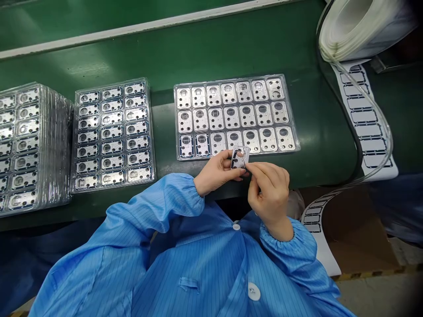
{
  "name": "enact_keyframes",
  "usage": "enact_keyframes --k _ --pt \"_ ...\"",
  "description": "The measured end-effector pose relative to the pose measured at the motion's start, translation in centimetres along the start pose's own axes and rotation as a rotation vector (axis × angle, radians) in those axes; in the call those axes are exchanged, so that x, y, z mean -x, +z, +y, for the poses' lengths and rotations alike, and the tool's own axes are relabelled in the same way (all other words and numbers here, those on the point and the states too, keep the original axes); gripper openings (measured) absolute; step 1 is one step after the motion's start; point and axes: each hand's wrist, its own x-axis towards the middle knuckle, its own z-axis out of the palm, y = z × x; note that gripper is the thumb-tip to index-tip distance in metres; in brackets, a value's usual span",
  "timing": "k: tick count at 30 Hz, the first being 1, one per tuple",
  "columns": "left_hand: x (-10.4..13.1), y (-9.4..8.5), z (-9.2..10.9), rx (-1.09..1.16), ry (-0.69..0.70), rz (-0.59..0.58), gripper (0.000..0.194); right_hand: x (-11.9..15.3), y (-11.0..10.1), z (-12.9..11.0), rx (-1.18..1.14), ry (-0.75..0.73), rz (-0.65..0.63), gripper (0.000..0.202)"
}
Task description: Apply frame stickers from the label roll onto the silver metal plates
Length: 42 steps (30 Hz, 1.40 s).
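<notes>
Near the front edge of the middle tray [236,78], my left hand [216,173] grips a small silver plate [240,157] with a dark border strip along its left side. My right hand [269,189] is at the plate's right side, its thumb and index finger pinched together; a thin, light item seems to be at the fingertips, too small to name. The tray holds rows of silver plates. Two plates at its front left carry a dark border; the others there look plain.
Left of the middle tray lies another tray [112,187] of dark-bordered plates, and beyond it a tall stack of trays [54,145]. A white roll [360,31] stands back right, its strip of dark frames [366,116] hanging over the green table's [198,53] edge.
</notes>
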Motion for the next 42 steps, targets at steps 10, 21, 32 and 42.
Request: enact_keyframes --k 10,21,32,42 --pt "-0.1 0.1 -0.3 -0.026 0.014 0.020 0.041 0.5 0.4 -0.6 -0.129 0.007 0.052 0.049" --pt "-0.2 -0.1 -0.6 -0.012 0.024 -0.029 0.039 -0.5 -0.1 0.2 -0.042 0.057 0.087 0.036" --pt "-0.3 -0.4 -0.7 -0.032 0.028 -0.065 0.048 -0.4 0.1 1.0 0.030 0.015 0.069 0.036" --pt "-0.1 -0.2 -0.4 -0.142 0.070 -0.042 0.038 0.1 0.1 2.2 0.202 -0.113 0.018 0.054"
